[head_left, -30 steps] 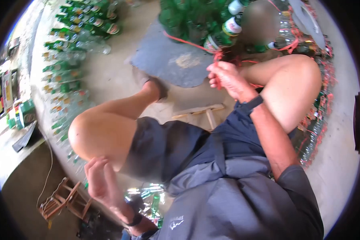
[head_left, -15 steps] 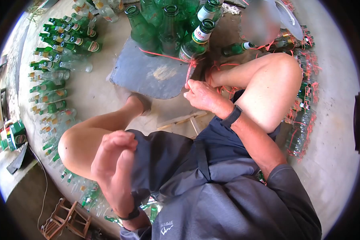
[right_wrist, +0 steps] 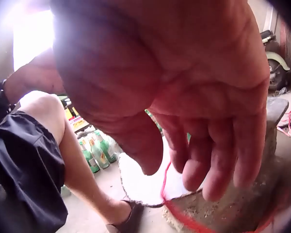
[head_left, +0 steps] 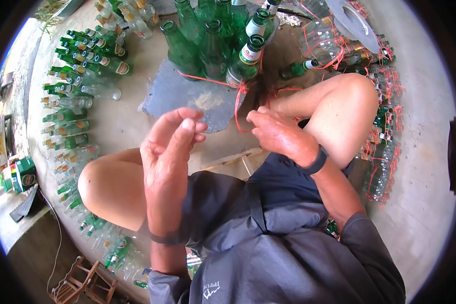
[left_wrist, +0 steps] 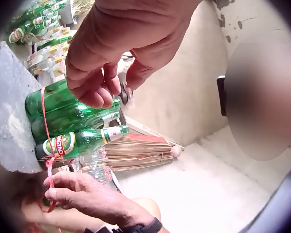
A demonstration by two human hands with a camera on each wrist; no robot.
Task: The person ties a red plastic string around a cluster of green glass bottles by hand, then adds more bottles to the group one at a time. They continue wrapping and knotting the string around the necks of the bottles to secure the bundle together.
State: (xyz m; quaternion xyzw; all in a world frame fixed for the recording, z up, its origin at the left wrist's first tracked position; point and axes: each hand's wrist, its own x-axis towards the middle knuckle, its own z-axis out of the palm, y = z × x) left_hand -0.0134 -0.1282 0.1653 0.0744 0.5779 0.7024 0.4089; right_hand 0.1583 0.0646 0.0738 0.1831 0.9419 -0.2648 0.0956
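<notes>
On a flat grey board point(head_left: 162, 99) in front of the knees stands a bunch of green bottles point(head_left: 213, 53), with red twine point(head_left: 207, 79) around their lower part and gathered at a knot point(head_left: 242, 87) on the near side. The hands are apart. The left hand point(head_left: 167, 157) is raised over the lap, fingers loosely bent and holding nothing. The right hand point(head_left: 286, 137) is beside the loose twine hanging from the knot; I cannot tell whether its fingertips pinch it.

As I judge it, the bunch will be heavy, and the glass stiff, smooth, rather slippery and easily chipped by a knock. The twine looks light and limp, so it is best taken close to the knot, and the bunch low on the bottle bodies with both hands, rather than by one neck.

One front bottle has a green and white label point(left_wrist: 60, 144) with red lettering ending in what looks like "TAO"; its neck has a pale band point(head_left: 250, 54) too small to read. Small letters on the grey shirt point(head_left: 299, 258) may say "JPEUS"
</notes>
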